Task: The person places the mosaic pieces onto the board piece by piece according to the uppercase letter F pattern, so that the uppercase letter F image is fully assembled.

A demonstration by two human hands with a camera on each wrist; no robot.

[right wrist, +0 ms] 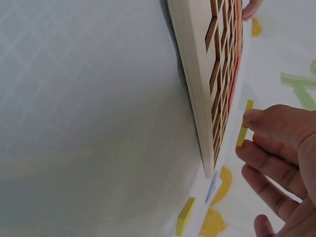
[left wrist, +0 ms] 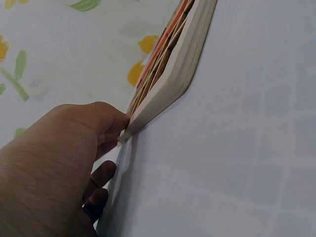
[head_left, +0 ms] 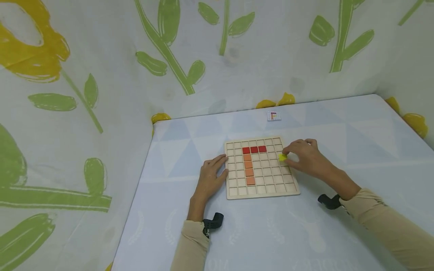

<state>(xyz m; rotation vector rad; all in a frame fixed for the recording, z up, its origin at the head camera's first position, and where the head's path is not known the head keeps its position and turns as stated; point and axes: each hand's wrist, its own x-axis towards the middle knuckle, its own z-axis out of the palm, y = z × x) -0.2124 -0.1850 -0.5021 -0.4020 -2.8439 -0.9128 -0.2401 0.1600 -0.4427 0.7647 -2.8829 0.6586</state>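
Note:
A wooden grid board (head_left: pixel 271 184) lies flat on the table. Three red tiles (head_left: pixel 254 149) sit side by side in an upper row, and several orange tiles (head_left: pixel 249 172) run in a column below the leftmost red one. My right hand (head_left: pixel 306 158) pinches a yellow square tile (right wrist: pixel 245 123) between thumb and finger, held up over the board's right side. Another yellow tile (right wrist: pixel 185 216) shows beyond the board in the right wrist view. My left hand (head_left: pixel 211 177) touches the board's left edge with thumb and fingertips.
A small printed card (head_left: pixel 274 116) with a coloured grid pattern lies near the table's back edge. The table (head_left: pixel 271 241) has a pale blue patterned cover. Behind it and to the left hangs a flowered cloth (head_left: pixel 112 56). Each wrist wears a black camera mount (head_left: pixel 213 221).

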